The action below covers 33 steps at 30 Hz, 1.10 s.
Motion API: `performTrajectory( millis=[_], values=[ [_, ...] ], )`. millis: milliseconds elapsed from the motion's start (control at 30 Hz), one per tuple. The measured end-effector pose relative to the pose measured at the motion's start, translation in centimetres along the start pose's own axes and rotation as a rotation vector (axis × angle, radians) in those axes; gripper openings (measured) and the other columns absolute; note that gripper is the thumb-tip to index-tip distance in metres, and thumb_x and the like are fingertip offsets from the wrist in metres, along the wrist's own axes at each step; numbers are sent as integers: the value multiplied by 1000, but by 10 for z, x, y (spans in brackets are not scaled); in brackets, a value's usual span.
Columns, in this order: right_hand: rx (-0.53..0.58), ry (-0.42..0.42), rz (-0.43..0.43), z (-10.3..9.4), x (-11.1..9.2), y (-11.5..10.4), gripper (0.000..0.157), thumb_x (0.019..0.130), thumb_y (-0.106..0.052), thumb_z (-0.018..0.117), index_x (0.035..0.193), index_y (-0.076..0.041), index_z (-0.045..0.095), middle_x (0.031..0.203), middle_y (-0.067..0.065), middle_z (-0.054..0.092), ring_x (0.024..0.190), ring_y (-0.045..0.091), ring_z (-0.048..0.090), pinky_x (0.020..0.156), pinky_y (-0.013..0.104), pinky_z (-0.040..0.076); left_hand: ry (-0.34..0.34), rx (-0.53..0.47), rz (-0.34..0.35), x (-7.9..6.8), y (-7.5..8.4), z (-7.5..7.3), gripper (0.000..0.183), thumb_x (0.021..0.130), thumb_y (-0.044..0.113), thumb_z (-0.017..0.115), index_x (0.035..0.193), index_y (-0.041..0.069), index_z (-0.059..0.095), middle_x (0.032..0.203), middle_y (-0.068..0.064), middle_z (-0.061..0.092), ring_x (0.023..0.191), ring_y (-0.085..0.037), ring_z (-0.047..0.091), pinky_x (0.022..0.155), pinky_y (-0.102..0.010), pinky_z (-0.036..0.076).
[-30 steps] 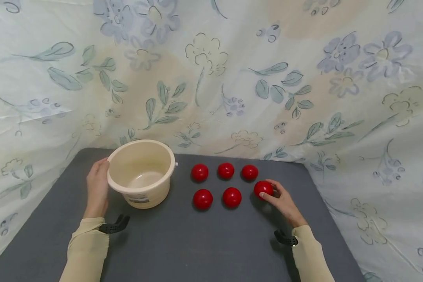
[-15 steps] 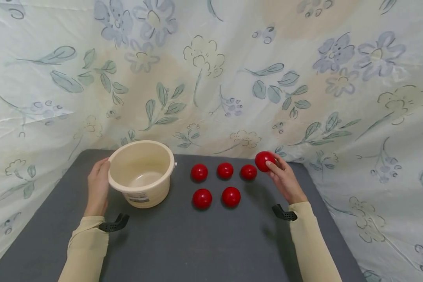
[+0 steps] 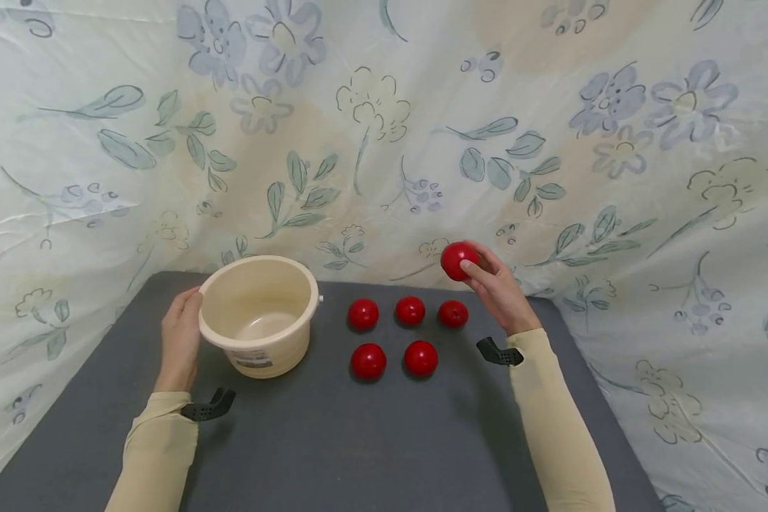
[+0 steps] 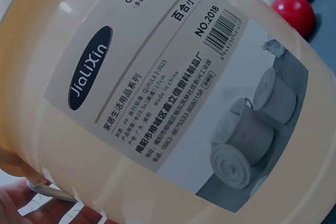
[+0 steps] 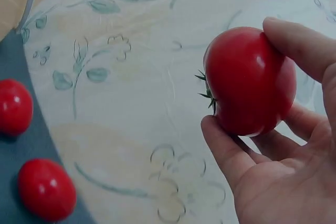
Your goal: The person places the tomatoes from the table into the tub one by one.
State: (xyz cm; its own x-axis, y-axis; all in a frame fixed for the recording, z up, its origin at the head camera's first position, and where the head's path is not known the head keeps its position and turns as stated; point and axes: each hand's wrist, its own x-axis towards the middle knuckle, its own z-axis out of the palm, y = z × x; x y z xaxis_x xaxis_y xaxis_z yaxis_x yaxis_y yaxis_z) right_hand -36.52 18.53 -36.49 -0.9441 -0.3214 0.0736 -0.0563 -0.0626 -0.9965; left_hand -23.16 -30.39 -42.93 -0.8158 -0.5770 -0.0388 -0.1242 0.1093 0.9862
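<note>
My right hand (image 3: 498,293) pinches a red tomato (image 3: 459,261) between thumb and fingers, lifted above the table's far right edge. In the right wrist view its small green calyx shows on the tomato (image 5: 249,82), facing away from the palm. At the left, a cream plastic bucket (image 3: 275,348) stands upright with its mouth facing up. My left hand (image 3: 180,338) holds its left side near the rim. In the left wrist view the bucket's printed label (image 4: 173,87) fills most of the picture; some fingers (image 4: 50,211) show by the handle, the rest hidden.
Several tomatoes lie on the grey table (image 3: 358,441) between bucket and right hand, among them a front tomato (image 3: 368,362) and a back tomato (image 3: 410,311). A flowered cloth (image 3: 384,142) hangs behind the table and along its sides.
My right hand has lifted the tomato off the front right spot, raising it away from me and then slightly left. The left hand and bucket stay in place.
</note>
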Motion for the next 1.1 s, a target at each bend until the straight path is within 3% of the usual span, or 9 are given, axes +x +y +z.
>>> performTrajectory(
  millis=[233, 467, 633, 833, 1100],
  values=[
    [-42, -18, -37, 29, 21, -14, 59, 97, -31, 68, 151, -17, 46, 145, 5, 52, 130, 21, 49, 100, 23, 52, 19, 9, 10, 1, -1, -5, 53, 106, 48, 36, 148, 18, 52, 145, -9, 53, 125, -17, 51, 111, -44, 38],
    [-191, 29, -59, 56, 34, -20, 58, 93, -42, 72, 145, -26, 54, 140, 2, 58, 128, 20, 50, 110, 44, 44, -7, 53, 18, 2, 0, -9, 56, 106, 50, 35, 149, 17, 50, 147, -11, 52, 128, -19, 51, 110, -45, 39],
    [-239, 33, -86, 77, 44, -24, 60, 90, -46, 73, 145, -29, 55, 140, 3, 61, 130, 20, 52, 113, 48, 41, -1, 69, 19, 0, 2, -10, 58, 106, 51, 34, 149, 16, 49, 147, -12, 53, 128, -22, 51, 110, -46, 39],
    [-230, -30, -106, 101, 53, -29, 57, 91, -43, 73, 143, -28, 57, 136, 3, 63, 126, 21, 55, 110, 47, 44, -4, 90, 21, -1, 3, -7, 60, 105, 53, 34, 150, 15, 49, 146, -13, 54, 129, -26, 51, 111, -51, 38],
    [-212, -125, -132, 132, 63, -32, 53, 93, -38, 71, 143, -27, 57, 137, 3, 63, 128, 21, 54, 110, 47, 43, -2, 82, 32, 0, 4, -3, 60, 105, 52, 35, 149, 15, 50, 146, -13, 56, 130, -26, 52, 112, -49, 38]
  ],
)
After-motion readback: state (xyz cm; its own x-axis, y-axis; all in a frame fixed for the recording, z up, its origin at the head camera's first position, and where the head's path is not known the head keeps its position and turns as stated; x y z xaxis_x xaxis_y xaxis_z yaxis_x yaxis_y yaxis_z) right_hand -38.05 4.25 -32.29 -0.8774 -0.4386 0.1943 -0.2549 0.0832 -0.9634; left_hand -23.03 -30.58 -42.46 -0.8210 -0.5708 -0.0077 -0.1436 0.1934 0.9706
